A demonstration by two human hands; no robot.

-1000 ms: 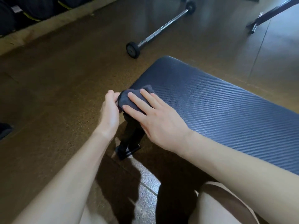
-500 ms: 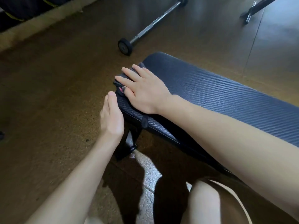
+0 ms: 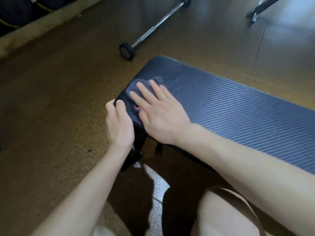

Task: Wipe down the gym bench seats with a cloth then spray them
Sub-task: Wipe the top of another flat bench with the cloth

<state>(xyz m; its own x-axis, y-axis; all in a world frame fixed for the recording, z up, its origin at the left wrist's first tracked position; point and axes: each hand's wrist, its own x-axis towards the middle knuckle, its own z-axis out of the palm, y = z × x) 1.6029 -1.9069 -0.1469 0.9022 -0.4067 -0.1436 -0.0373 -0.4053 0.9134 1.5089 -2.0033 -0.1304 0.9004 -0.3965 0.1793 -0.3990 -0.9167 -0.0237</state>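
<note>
A dark ribbed gym bench seat (image 3: 238,108) runs from the middle of the view out to the right edge. A small grey cloth (image 3: 144,85) lies on the seat's near left end. My right hand (image 3: 158,113) presses flat on the cloth with straight, spread fingers; most of the cloth is hidden under it. My left hand (image 3: 119,123) holds the seat's left corner edge, its thumb on top and its fingers curled around the side. No spray bottle is in view.
A barbell (image 3: 150,31) lies on the brown floor beyond the bench. Another metal bar (image 3: 259,9) sits at the top right. Dark weight plates (image 3: 20,11) line the top left wall. The bench's black leg (image 3: 134,155) stands below my left hand. My knee (image 3: 226,212) is at the bottom.
My right hand has slid the cloth a little along the seat's end. My left hand has come up from beside the bench and taken hold of the seat's corner.
</note>
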